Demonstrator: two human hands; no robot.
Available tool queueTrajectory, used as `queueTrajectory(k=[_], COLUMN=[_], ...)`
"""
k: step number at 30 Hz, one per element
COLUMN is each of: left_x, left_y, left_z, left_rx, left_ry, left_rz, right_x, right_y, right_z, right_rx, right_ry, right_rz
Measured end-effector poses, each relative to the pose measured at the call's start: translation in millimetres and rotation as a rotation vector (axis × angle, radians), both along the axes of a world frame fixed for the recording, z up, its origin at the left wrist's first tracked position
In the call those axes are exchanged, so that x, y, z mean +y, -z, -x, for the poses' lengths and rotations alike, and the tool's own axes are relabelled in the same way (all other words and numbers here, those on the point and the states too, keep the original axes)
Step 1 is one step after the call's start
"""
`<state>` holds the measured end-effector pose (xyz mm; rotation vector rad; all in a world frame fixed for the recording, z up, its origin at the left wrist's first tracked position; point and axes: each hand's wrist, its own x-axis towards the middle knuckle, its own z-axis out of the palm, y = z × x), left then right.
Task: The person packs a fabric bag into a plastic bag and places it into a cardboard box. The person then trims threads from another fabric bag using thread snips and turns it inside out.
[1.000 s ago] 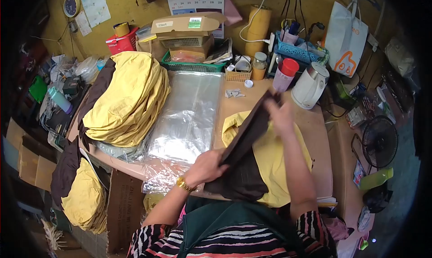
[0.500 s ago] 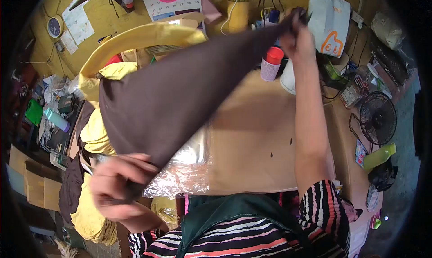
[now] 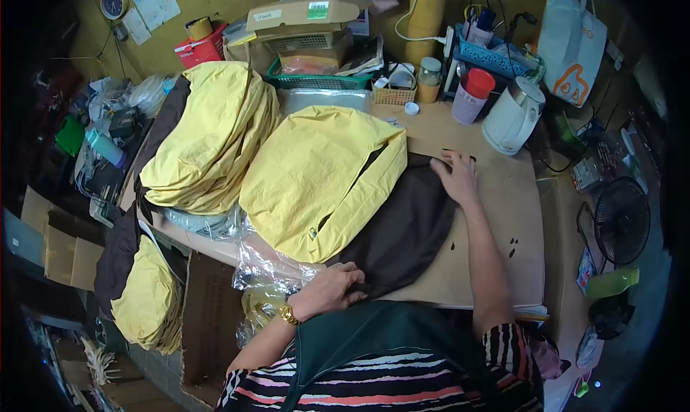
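Note:
A sewn cloth piece, with a rounded yellow part [image 3: 316, 168] and a dark brown part [image 3: 410, 232], lies spread on the cardboard-covered table in front of me. A long slit with a folded band runs along the yellow side. My left hand [image 3: 334, 288], with a gold watch [image 3: 288, 314] at the wrist, has its fingers curled on the near edge of the brown cloth. At the brown part's far right corner rests my right hand [image 3: 457, 177], palm down with its fingers apart. Beside the piece, on the left, is a stack of similar yellow cloth pieces [image 3: 208, 139].
Clear plastic bags [image 3: 269, 261] lie under the piece's left side. A white kettle [image 3: 514, 114], a red-topped cup [image 3: 474, 96] and a green basket [image 3: 316, 78] line the back. More yellow and brown cloth [image 3: 147, 293] hangs off the left edge. A fan [image 3: 622, 218] stands right.
The cloth piece, held stretched in the air between both hands before, now lies on the table. My right hand has come down and its fingers have spread; my left has moved right.

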<state>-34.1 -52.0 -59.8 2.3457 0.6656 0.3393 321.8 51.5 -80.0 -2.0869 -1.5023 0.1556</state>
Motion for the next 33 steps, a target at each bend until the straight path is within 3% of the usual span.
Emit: queueTrajectory(k=[1, 2, 4, 6, 8, 10, 12, 13, 14, 16, 17, 19, 20, 21, 22, 23, 24, 26, 27, 29, 30, 31, 32, 33], left_x=[1, 2, 7, 10, 16, 18, 28, 36, 45, 77, 91, 108, 105, 95, 86, 80, 72, 39, 44, 54, 64, 75, 92, 90], left_y=[-4, -6, -9, 0, 9, 13, 5, -8, -17, 3, 25, 18, 17, 1, -12, -17, -20, -42, -33, -23, -24, -21, -16, -28], left_z=[-2, -6, -15, -28, -45, -65, -70, -71, -70, -61, -50, -37, -37, -40, -45, -50, -56, -73, -72, -60, -49, -37, -29, -32], left_rx=[0.026, 0.027, -0.018, -0.050, -0.163, -0.227, -0.295, -0.379, -0.458, -0.321, -0.149, 0.099, 0.098, -0.196, -0.491, -0.477, -0.447, 0.016, 0.052, 0.083, 0.071, -0.206, -0.373, -0.608], left_ry=[-0.008, -0.008, -0.092, -0.174, -0.369, -0.343, -0.312, -0.349, -0.379, -0.686, -0.612, -0.409, -0.407, -0.222, -0.013, 0.046, 0.101, -0.167, -0.243, -0.400, -0.486, -0.540, -0.583, -0.482], left_rz=[0.085, 0.095, 0.200, 0.224, 0.253, 0.274, 0.287, -0.021, -0.328, -0.549, -0.313, 0.099, 0.093, 0.579, 1.056, 0.576, 0.099, -0.068, -0.103, -0.156, -0.177, -0.462, -0.557, 0.095], right_x=[-17, -25, -36, -47, -62, -104, -115, -118, -116, -114, -111, -105, -104, -100, -92, -88, -91, -95, -95, -101, -106, -113, -122, -128], right_y=[4, 10, 25, 43, 45, -29, -2, 16, 28, 40, 44, 28, 23, 39, 67, 83, 47, 55, 44, -2, -22, -42, -60, -85], right_z=[9, 8, -2, 0, 17, 74, 83, 90, 91, 91, 91, 97, 100, 101, 103, 105, 112, 98, 85, 61, 56, 54, 53, 64], right_rx=[-0.187, -0.186, 0.078, 0.123, 0.898, 0.779, 0.043, 0.056, 0.056, 0.207, 0.299, 0.453, 0.611, 0.611, 0.883, 1.146, 1.747, 1.846, 1.844, -0.035, -0.042, 0.436, 0.907, 1.141], right_ry=[-0.062, -0.063, -0.164, -0.179, -0.289, -0.468, -0.760, -0.571, -0.568, -0.498, -0.482, -0.436, -0.384, -0.383, -0.160, 0.075, 0.079, 0.046, 0.043, -0.526, -0.525, -0.452, -0.353, -0.466], right_rz=[-0.187, -0.177, 0.171, 0.040, -0.009, 0.270, 0.022, 0.098, 0.098, -0.045, -0.038, 0.065, 0.175, 0.169, 0.052, -0.066, -0.117, 0.001, 0.001, 0.542, 0.539, 0.336, 0.112, -0.033])
